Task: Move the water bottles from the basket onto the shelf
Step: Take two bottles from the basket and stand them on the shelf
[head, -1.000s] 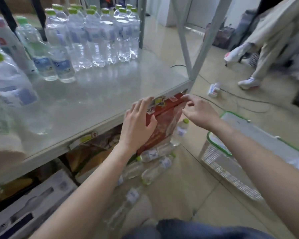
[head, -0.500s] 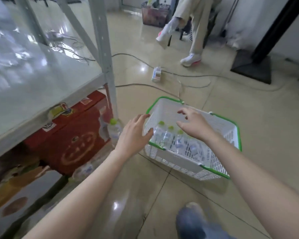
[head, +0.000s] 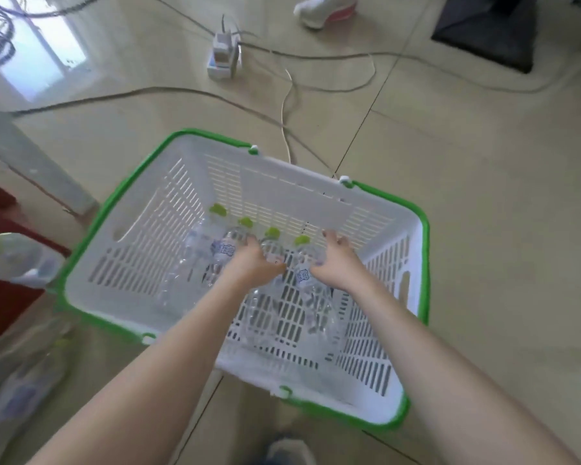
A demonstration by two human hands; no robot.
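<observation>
Both hands are reaching into the white slatted plastic basket with green rim (head: 133, 209) — the left hand (head: 254, 263) and the right hand (head: 336, 263) are curling their fingers over clear green-capped water bottles (head: 302, 280) lying lengthwise, caps pointing away.

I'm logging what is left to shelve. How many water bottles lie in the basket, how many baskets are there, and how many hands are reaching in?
Water bottles with green caps, in the basket: 4
White baskets with a green rim: 1
Hands in the basket: 2, the left hand and the right hand
Total: 7
</observation>
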